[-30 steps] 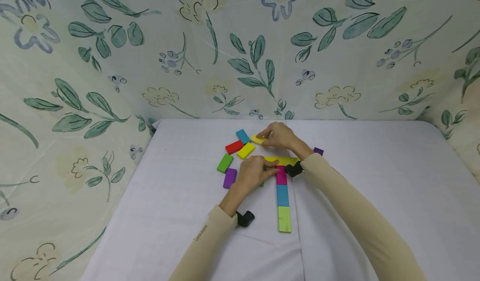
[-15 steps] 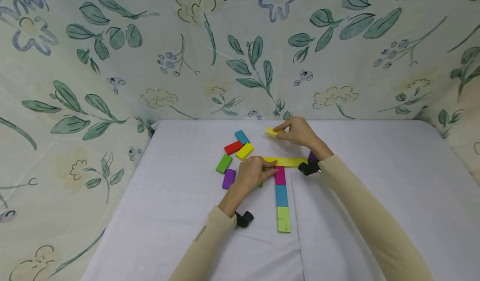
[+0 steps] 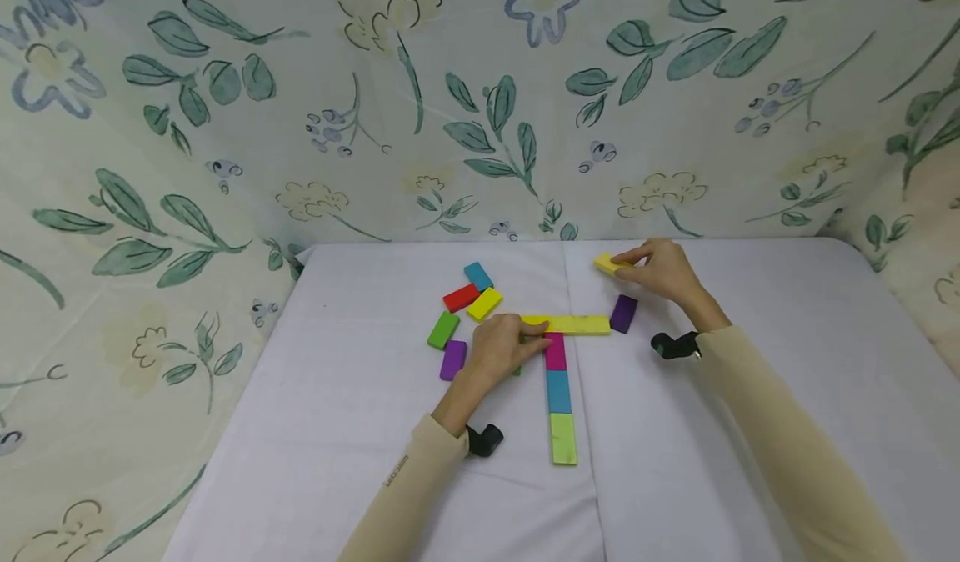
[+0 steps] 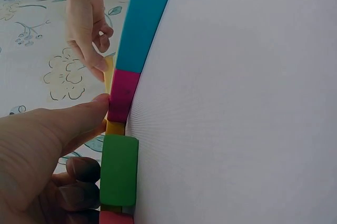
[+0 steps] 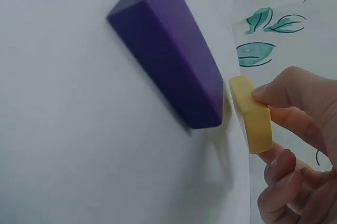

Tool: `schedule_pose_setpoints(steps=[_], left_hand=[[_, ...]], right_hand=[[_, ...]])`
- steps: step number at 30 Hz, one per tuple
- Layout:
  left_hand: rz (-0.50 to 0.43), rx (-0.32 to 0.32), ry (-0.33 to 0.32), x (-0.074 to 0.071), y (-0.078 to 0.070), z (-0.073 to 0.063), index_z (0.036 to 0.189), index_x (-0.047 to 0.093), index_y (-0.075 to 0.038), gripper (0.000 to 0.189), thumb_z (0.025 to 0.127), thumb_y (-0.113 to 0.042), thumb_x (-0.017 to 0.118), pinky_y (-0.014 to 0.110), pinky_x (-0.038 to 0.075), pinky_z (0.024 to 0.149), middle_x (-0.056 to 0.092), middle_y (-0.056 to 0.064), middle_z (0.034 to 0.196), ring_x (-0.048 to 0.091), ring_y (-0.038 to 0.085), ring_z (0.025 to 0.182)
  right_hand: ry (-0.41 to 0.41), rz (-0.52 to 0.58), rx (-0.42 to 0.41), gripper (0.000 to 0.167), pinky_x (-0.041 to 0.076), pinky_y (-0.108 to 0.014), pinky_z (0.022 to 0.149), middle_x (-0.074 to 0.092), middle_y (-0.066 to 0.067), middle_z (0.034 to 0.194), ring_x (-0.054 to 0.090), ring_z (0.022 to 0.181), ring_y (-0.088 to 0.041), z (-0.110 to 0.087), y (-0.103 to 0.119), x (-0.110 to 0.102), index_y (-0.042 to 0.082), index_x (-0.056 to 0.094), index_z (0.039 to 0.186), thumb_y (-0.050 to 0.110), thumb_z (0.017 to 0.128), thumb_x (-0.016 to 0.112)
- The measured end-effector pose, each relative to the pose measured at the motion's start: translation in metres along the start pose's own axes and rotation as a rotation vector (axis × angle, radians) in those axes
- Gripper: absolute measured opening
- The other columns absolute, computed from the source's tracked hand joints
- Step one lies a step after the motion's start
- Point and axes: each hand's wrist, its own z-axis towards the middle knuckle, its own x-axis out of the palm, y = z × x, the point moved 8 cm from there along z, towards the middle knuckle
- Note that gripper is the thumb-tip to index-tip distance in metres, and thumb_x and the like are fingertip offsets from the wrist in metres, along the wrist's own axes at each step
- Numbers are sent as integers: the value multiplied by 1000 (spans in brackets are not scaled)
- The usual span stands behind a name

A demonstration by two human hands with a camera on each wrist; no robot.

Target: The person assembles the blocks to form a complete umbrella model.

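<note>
Flat coloured blocks on the white cloth form a T: a yellow row [image 3: 581, 325] across the top, then magenta [image 3: 555, 352], blue [image 3: 558, 392] and lime [image 3: 563, 439] blocks running down. My left hand [image 3: 497, 347] rests where the row meets the magenta block, its index finger on the yellow and its thumb touching the magenta. It partly hides a green block [image 4: 119, 171]. At the back right, my right hand [image 3: 663, 272] pinches a yellow block [image 5: 253, 116] between thumb and fingers. Just off the row's right end lies a dark purple block [image 3: 624, 313].
Left of the T lie loose blocks: blue [image 3: 478, 276], red [image 3: 461, 298], yellow [image 3: 485, 304], green [image 3: 443, 329] and purple [image 3: 453, 360]. A floral cloth [image 3: 420, 153] hangs behind the table. Black wrist cameras sit at both cuffs.
My right hand has carried the yellow block rightward from beside the loose pile, past the dark purple block, which now shows fully. My left hand stays on the T.
</note>
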Motion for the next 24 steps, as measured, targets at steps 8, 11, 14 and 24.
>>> schedule_pose_setpoints(steps=[8,11,14,24], left_hand=[[2,-10,0,-3,3,-3,129,71,-28,41,91,-41,79,18,23,44,78,1,121,42,13,54],[-1,0,-4,-3,2,-3,129,71,-27,41,91,-40,79,18,23,44,80,1,114,40,13,51],[-3,11,-9,-3,2,-2,128,71,-26,40,91,-40,79,18,23,44,80,1,112,39,13,51],[-3,12,-11,0,1,-1,127,72,-25,40,91,-41,79,18,23,44,77,2,123,38,12,50]], right_hand=[[5,7,27,32,41,-31,65,67,-22,115,50,87,-28,-8,-18,0,5,77,120,21,92,76],[14,20,48,34,42,-31,66,66,-22,117,51,90,-29,-10,-21,1,7,76,123,23,93,76],[35,36,76,40,43,-30,67,65,-21,120,52,94,-29,-12,-27,5,10,74,128,27,92,78],[143,51,29,43,49,-29,71,62,-19,131,53,104,-30,-13,-37,6,12,67,138,33,100,69]])
